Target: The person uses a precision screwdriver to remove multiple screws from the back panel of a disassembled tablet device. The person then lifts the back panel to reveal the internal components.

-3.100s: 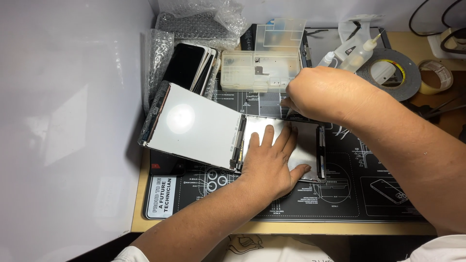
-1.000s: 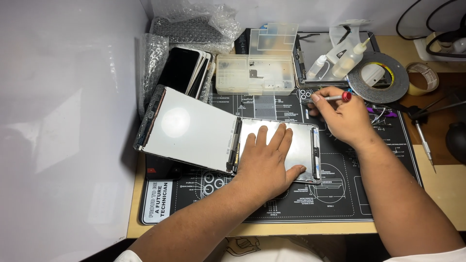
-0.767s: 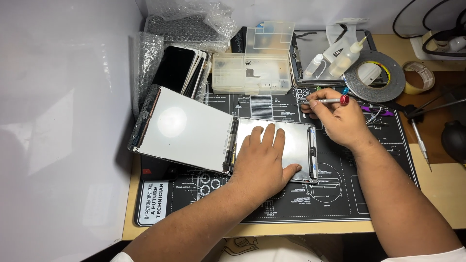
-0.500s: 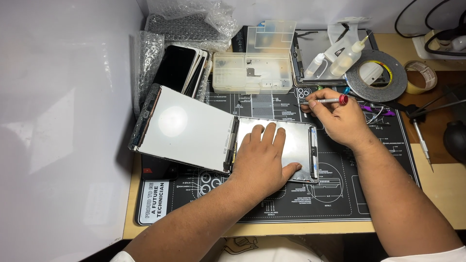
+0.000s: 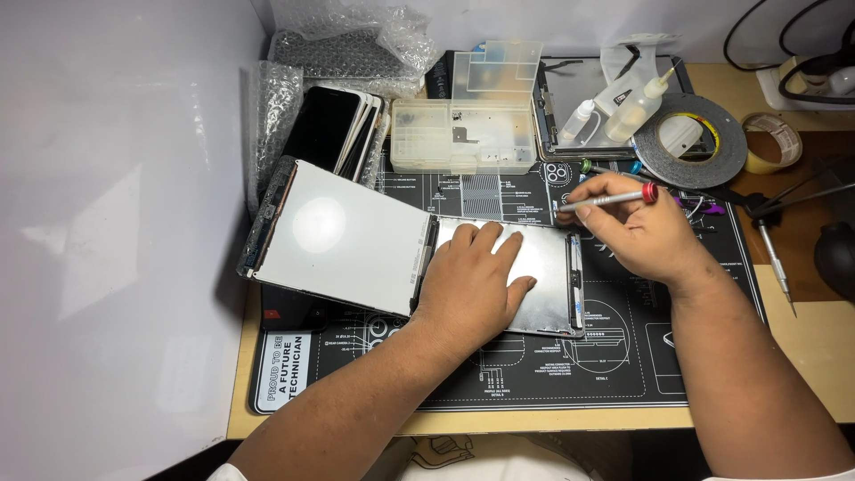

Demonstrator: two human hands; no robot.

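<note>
On the far left, well away from both hands, a lifted white flat screen panel [image 5: 343, 233] leans up and open like a book page. Behind it a stack of dark flat phones [image 5: 334, 129] rests against crinkly clear bubble wrap [image 5: 352, 40].

Next comes the left hand [image 5: 472, 276]. It lies flat, palm down, with its fingers [image 5: 490, 240] spread wide and holding nothing. It presses on the shiny silver metal plate inside the open tablet [image 5: 543, 285]. The tablet lies on a black printed work mat [image 5: 614, 365] on the wooden bench [image 5: 802, 356], and its long side runs away from the person toward the back of the bench.

Past the fingers, farther back, sits a clear plastic parts box with little compartments [image 5: 454, 134].

To the right is the right hand [image 5: 637, 232]. Its fingers are curled shut around a thin silver screwdriver with a red end [image 5: 610, 199]. The screwdriver lies almost flat, running left to right, with its tip pointing left. The tip sits just beside the tablet's far right corner, so this hand is the nearer one to that corner. I cannot tell if the tip touches it.

Behind these fingers stand two small clear squeeze bottles [image 5: 614, 111] and a big roll of black tape [image 5: 690, 140].
</note>
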